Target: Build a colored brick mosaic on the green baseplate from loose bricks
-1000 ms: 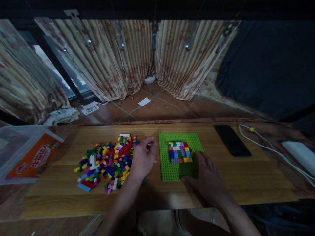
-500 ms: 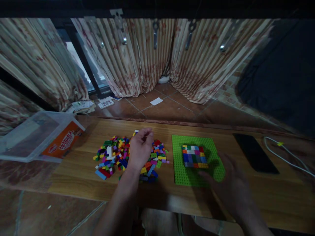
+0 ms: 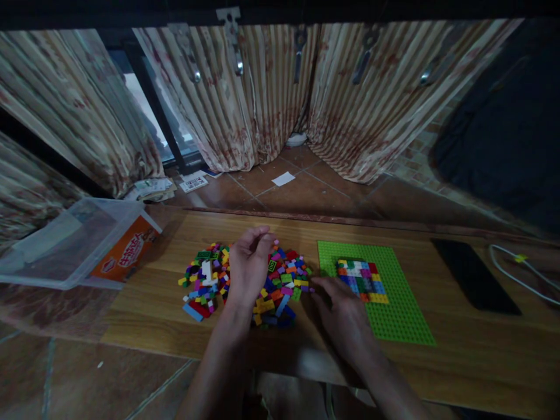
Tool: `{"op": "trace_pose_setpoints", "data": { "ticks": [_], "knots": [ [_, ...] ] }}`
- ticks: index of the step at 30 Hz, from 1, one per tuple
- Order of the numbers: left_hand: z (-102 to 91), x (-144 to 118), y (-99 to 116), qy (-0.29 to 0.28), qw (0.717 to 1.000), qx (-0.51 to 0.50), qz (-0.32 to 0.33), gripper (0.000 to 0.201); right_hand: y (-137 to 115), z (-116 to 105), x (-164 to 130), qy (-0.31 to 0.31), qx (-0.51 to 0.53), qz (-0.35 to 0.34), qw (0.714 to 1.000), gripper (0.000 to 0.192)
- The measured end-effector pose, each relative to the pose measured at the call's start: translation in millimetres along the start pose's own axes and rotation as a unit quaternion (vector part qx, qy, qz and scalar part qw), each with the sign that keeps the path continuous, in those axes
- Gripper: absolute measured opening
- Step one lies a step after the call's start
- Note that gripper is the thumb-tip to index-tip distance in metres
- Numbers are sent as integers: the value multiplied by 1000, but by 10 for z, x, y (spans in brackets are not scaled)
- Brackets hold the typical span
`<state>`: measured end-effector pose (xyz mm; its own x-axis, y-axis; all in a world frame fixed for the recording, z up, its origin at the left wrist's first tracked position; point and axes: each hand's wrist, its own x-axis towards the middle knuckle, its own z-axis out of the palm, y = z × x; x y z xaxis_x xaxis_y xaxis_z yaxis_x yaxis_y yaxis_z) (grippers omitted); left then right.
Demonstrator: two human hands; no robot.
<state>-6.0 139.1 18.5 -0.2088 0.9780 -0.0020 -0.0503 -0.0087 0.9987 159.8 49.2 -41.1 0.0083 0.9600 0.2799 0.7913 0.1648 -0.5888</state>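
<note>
Where my left hand [image 3: 251, 265] hangs: over the middle of the loose bricks [image 3: 286, 290], fingers curled in toward the thumb; whether they pinch a brick, I cannot tell.
My right hand [image 3: 343, 309]: just beside the right edge of the loose bricks, fingers bent, hiding part of the green baseplate [image 3: 405, 318] from me; I cannot tell whether it grasps anything.
Loose bricks: many colours, spread in a heap on the wooden surface [image 3: 153, 326]; one white piece [image 3: 209, 273] lies among those on the left.
Green baseplate: flat on the surface, right of the heap, studs up.
Brick block [image 3: 363, 281]: low, multicoloured, set on the green baseplate, its near left corner behind my right hand.
Black slab [image 3: 475, 274]: flat, right of the green baseplate.
White cable [image 3: 503, 256]: far right, yellow tag attached.
Clear bin [image 3: 74, 280]: left end, orange label on its side.
Curtains [image 3: 262, 99]: striped, floral, beyond the surface.
</note>
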Motion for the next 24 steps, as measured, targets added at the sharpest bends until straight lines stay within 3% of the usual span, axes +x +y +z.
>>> {"op": "trace_pose_setpoints", "data": {
  "ticks": [7, 13, 18, 24],
  "knots": [
    [-77, 43, -11, 2, 1000, -12, -18, 22, -105, 173, 73, -16, -4, -12, 1000, 26],
    [-158, 66, -7, 9, 1000, -9, -12, 24, -196, 249, 73, -12, 55, -11, 998, 27],
    [-197, 65, 26, 12, 1000, -2, -9, 21, -264, 177, 107, -12, 108, -1, 994, 23],
    [-231, 49, 48, 7, 1000, 16, -6, 20, -133, 42, 206, 52, 35, 36, 997, 23]
  ]
}}
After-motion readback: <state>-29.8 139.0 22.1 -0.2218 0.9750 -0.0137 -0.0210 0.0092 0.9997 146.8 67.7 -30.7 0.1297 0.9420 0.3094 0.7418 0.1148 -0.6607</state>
